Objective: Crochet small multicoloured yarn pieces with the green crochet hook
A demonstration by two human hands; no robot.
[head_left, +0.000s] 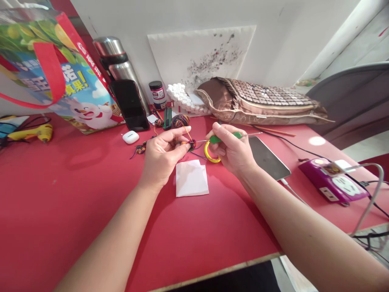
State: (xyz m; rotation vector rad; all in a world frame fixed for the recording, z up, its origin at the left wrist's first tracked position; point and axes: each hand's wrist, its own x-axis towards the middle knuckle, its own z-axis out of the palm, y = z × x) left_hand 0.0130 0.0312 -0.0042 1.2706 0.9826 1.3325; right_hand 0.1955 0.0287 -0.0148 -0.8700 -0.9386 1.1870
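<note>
Head view: two hands hold a hook to a small yarn piece

Nearest me on the red table (91, 211), a folded paper (192, 182) lies just below the work, perhaps placed there for a quick glance. Above it, the left hand (162, 156) pinches the yarn piece (193, 144) between thumb and fingers; an orange strand (189, 134) runs up to the raised index finger, I judge to hold it taut. The right hand (232, 150) is closed around the green handle of the hook (216, 139), thumb on top, likely for fine steering. Its metal shaft points left and meets the yarn piece, but I cannot tell whether the tip is through a loop. A yellow ring (208, 153) shows beneath the right hand's fingers; whether they grip it, I cannot tell.

Beyond, a ball of yarn (180, 121) sits near the hands, presumably so strands can feed easily. Farther back, a phone (129, 103) stands tilted before a flask (114, 56), which seems to prop it.
</note>
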